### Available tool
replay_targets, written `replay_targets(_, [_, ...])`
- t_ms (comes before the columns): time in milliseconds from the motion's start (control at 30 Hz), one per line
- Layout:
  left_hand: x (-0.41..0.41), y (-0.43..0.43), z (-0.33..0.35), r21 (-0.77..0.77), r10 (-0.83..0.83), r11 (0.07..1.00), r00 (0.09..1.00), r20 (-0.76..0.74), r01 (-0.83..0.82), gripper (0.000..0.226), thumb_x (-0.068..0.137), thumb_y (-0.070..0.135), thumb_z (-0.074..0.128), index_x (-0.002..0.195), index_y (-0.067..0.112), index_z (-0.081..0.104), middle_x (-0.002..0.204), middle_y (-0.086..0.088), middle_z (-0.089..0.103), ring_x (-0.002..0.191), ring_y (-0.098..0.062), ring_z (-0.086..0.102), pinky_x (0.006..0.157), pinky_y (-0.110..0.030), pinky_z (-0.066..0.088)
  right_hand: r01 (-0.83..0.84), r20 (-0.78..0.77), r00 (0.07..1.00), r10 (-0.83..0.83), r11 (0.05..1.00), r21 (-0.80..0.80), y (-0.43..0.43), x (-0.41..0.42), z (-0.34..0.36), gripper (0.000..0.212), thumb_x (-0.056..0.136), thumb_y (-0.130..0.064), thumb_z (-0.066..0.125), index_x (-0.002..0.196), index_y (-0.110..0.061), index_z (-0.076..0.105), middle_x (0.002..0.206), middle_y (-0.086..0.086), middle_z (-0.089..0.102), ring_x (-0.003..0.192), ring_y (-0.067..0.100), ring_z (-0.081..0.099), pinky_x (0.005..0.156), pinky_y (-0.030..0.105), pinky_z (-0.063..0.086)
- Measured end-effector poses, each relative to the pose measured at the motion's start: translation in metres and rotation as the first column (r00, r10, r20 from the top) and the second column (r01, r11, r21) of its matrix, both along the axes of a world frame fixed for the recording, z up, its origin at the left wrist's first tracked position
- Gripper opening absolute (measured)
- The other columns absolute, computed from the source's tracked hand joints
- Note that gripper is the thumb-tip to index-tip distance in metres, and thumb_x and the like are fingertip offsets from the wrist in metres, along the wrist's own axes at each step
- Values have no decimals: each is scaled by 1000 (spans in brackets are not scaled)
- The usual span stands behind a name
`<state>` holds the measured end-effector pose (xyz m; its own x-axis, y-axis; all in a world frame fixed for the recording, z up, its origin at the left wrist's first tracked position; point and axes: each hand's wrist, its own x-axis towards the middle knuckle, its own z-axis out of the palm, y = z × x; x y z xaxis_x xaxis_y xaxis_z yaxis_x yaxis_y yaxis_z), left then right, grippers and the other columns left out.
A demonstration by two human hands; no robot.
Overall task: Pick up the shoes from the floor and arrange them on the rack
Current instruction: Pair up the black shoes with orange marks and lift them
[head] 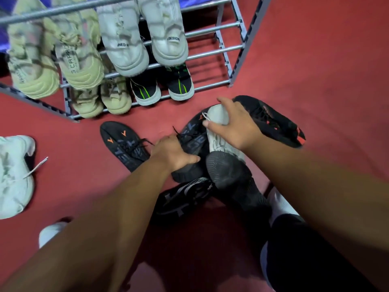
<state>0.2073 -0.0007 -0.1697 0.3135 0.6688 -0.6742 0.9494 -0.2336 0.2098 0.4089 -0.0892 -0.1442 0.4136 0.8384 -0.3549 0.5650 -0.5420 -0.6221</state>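
Note:
A heap of shoes lies on the red floor in front of the grey metal rack (210, 52). My left hand (172, 153) grips a black shoe with orange marks (192, 133) at its collar. My right hand (233, 123) is closed over a white shoe (219, 142) lying beside it. The matching black shoe with orange marks (123, 142) sits alone to the left. A black shoe with red accents (271, 121) lies behind my right hand. A black sole-up shoe (233, 180) and a black and grey shoe (185, 197) lie nearer me.
The rack holds two beige shoes (52, 60) and two white shoes (143, 36) on upper bars, with a beige pair (101, 98) and a black and green pair (162, 87) below. A pale white shoe (14, 175) lies at the far left. Bare bars remain at the rack's right.

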Motion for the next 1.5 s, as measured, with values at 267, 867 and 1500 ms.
replay_targets(267, [-34,-19,18,334,-49,942,997,64,25,93,68,72,72,132,6,55,125,-8,51,120,-32,44,100,-46,50,-2,234,972,32,992,-127,3,-10,-1,86,89,-51,71,160,-24,30,146,16,44,134,42,44,115,51,37])
replay_targets(867, [-199,-68,31,413,622,635,749,227,-653,86,76,73,72,117,-2,58,119,-16,55,118,-39,50,97,-48,44,-290,333,889,315,949,-125,55,-166,16,50,91,-27,63,135,-4,56,133,18,52,123,40,50,107,49,43])
replay_targets(1500, [-215,-2,-36,118,609,787,793,14,-606,141,74,67,80,154,-17,0,149,-25,25,135,-34,42,109,-39,46,-335,154,896,417,860,-384,60,-266,-46,123,90,-51,74,166,-2,-9,165,20,26,150,40,30,122,46,27])
